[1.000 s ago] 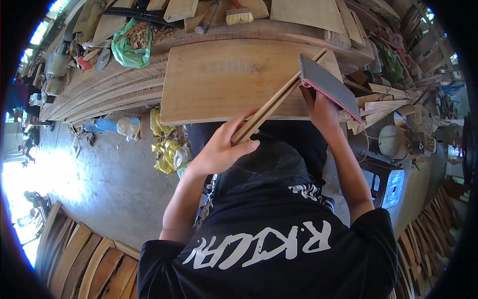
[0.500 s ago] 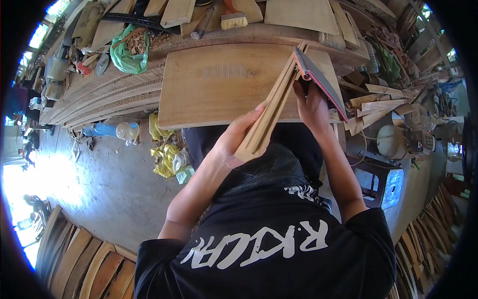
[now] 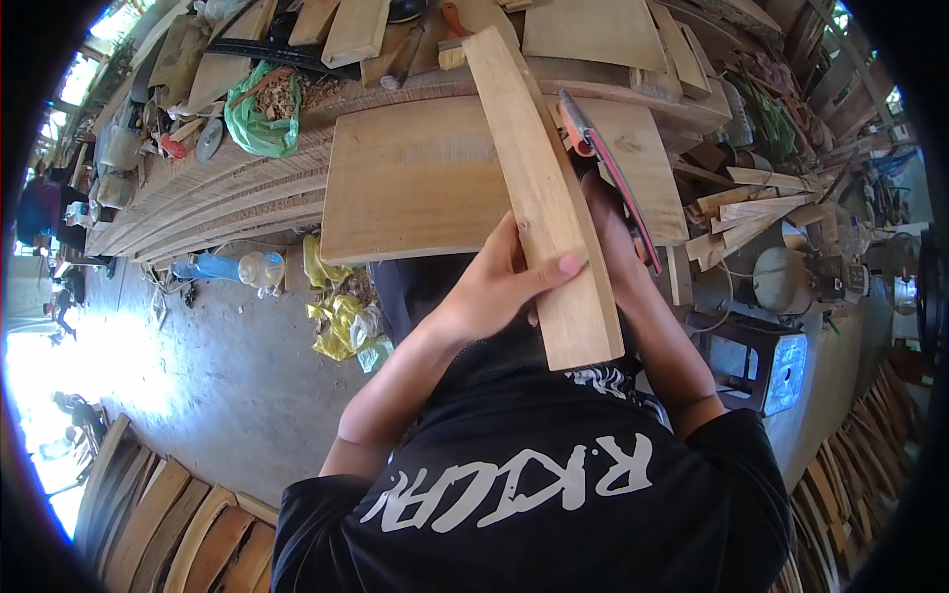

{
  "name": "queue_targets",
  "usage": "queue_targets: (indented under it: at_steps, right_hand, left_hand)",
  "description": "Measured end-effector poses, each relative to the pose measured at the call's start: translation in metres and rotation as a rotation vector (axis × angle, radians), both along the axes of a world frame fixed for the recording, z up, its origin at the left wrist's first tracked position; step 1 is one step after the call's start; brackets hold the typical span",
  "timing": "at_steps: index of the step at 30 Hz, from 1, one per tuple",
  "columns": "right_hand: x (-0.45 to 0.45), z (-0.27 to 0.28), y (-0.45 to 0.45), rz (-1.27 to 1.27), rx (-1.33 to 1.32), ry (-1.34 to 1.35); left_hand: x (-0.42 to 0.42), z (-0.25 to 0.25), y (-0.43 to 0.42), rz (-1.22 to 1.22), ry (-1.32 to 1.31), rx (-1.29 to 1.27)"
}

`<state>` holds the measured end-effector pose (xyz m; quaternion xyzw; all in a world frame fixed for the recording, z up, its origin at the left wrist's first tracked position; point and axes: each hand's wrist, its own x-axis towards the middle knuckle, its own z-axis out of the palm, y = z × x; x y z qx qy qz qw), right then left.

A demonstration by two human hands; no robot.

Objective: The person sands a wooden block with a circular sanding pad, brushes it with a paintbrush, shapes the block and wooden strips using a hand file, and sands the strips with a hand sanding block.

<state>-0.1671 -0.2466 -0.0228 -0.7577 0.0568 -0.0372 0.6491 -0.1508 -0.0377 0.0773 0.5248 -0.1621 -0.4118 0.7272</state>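
Note:
A long, slightly curved wooden piece (image 3: 542,198) is tilted up over the board, its broad face showing. My left hand (image 3: 509,282) grips its near part, thumb across the face and fingers behind the left edge. Just right of the piece, my right hand (image 3: 610,222) holds a flat sanding pad (image 3: 621,190) with a dark face, a red edge and an orange part at its far end. The pad stands on edge, and the right hand's fingers are partly hidden behind the piece and the pad. Beneath both lies a wide wooden board (image 3: 415,188).
Behind the board, a thick timber bench (image 3: 425,89) carries a brush (image 3: 453,49), planks and a green bag of shavings (image 3: 265,114). Wood offcuts (image 3: 756,212) and a stool (image 3: 776,371) are at the right. Yellow bags (image 3: 334,321) lie on the floor at the left.
The wooden piece has been turned from its narrow grooved edge to its broad face, and its far end has moved left and away. The pad has tipped more upright and shifted slightly left.

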Motion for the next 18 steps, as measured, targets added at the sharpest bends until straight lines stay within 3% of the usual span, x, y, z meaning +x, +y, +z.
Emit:
queue_targets:
  at_steps: [4, 9, 11, 18]
  right_hand:
    - [-0.004, 0.052, 0.006, 0.03, -0.311, 0.029]
    - [0.006, 0.071, 0.009, -0.123, -0.944, -0.399]
    - [0.007, 0.105, 0.016, -0.05, -0.771, -0.117]
    - [0.007, 0.137, 0.02, 0.087, -0.495, 0.008]
  left_hand:
    - [-0.004, 0.007, -0.001, 0.07, -0.343, 0.055]
    - [0.01, 0.028, 0.013, 0.12, -0.697, 0.302]
    - [0.016, 0.047, 0.02, 0.137, -0.8, 0.457]
    - [0.019, 0.05, 0.026, 0.217, -1.206, 0.827]
